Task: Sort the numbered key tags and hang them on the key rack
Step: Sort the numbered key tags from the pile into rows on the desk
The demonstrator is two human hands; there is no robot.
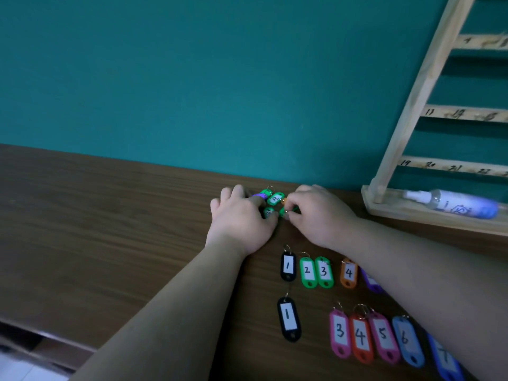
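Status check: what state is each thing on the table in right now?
Loose tags: heaped, unsorted.
Left hand: on the heap, grip unclear.
Right hand: pinching a green tag.
Sorted tags: flat in two rows.
Key rack: upright, no tags visible.
Spray bottle: lying on its side.

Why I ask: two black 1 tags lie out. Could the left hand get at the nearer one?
Probably yes: the nearer black 1 tag lies uncovered beside the forearm of the left hand, nothing on it.
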